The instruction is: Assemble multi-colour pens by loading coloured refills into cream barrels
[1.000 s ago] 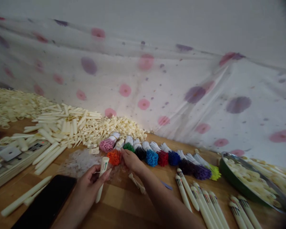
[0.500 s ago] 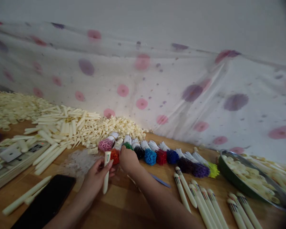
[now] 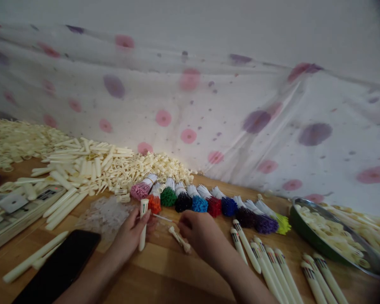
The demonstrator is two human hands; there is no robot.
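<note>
My left hand [image 3: 133, 230] is closed round a cream pen barrel [image 3: 142, 236] with coloured marks near its top, held nearly upright. A thin white pen refill [image 3: 163, 218] is pinched in my right hand [image 3: 194, 230], its far end pointing left toward the barrel. Between the hands and the row of bundles lies bare wood. Closest to the barrel are the orange refill bundle [image 3: 155, 202] and the pink refill bundle [image 3: 143, 188]. The green refill bundle [image 3: 168, 195] stands just right of them. Small cream pen parts [image 3: 179, 240] lie beside my right hand.
More bundles run rightward, such as the red one [image 3: 214, 205] and the yellow one [image 3: 283, 223]. Several assembled pens [image 3: 267, 261] lie at right, near a green bowl [image 3: 323, 250]. At left are a phone [image 3: 61, 264], a power strip [image 3: 25, 217] and heaped cream parts [image 3: 91, 162].
My right hand has moved right and nearer, away from the green bundle, and a white refill now shows in it. The left hand still holds the barrel at almost the same spot.
</note>
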